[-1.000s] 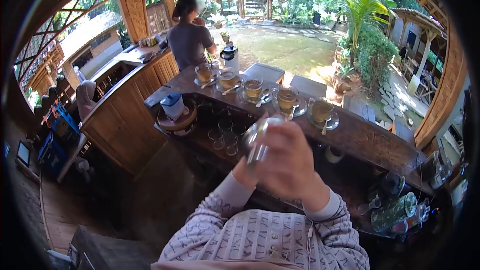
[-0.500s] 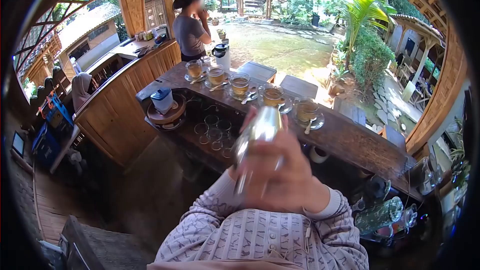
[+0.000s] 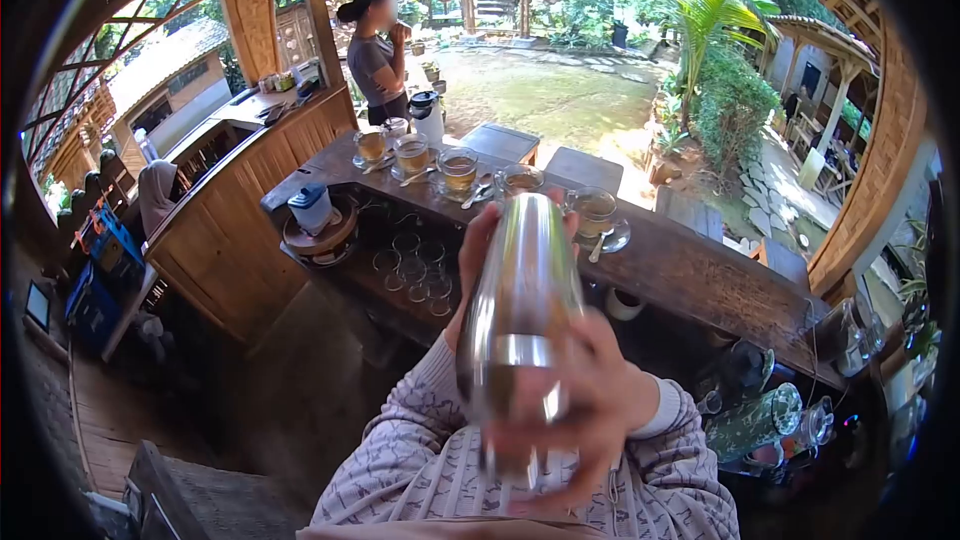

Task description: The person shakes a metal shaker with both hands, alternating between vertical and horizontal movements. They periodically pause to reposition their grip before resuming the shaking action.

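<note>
A shiny steel cocktail shaker (image 3: 530, 280) is held up in front of my chest, tilted, its near end smeared by motion. My right hand (image 3: 590, 390) is closed around the lower, nearer part from the right. Behind the far end, my left hand (image 3: 474, 248) grips the shaker; most of its fingers are hidden by the metal. Past the shaker, glass cups of amber drink stand in a row on saucers with spoons along the wooden counter. The nearest cups are one glass cup (image 3: 522, 178), partly covered by the shaker, and another glass cup (image 3: 594, 212) to its right.
Empty glasses (image 3: 410, 268) stand on a lower shelf, near a blue-lidded container (image 3: 311, 208). A white thermos jug (image 3: 427, 120) is at the counter's far end, beside a standing person (image 3: 376, 65). Large glass jars (image 3: 755, 425) sit at my right. Another person in a headscarf (image 3: 158, 190) is at left.
The shaker has swung up and its body shows longer. My right hand has moved lower. The view has shifted slightly, and the standing person's arm has changed position.
</note>
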Tool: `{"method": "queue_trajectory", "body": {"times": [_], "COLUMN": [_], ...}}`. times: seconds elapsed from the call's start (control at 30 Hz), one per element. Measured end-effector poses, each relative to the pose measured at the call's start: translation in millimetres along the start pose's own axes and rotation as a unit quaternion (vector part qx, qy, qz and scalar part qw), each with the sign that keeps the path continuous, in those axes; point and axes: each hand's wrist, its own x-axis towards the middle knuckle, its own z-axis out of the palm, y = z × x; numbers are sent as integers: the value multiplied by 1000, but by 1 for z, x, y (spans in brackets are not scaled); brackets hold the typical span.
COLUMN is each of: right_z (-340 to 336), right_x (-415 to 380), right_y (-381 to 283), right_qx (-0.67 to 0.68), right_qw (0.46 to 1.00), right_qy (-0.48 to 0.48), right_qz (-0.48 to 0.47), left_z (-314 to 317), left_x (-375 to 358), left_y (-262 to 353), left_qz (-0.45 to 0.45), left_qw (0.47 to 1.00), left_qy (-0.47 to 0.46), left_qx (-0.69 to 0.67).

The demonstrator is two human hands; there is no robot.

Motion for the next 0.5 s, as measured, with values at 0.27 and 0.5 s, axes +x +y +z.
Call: {"method": "queue_trajectory", "body": {"times": [0.27,0.5], "right_z": [-50,-123], "right_x": [-75,-37], "right_y": [39,-42], "right_qx": [-166,-283], "right_qw": [925,926], "right_qy": [91,79], "right_qz": [330,238], "left_z": [-93,7], "left_x": [35,87], "left_y": [-33,-74], "left_qz": [108,-27], "left_qw": [960,986], "left_qy": [259,-91], "left_qx": [11,140]}}
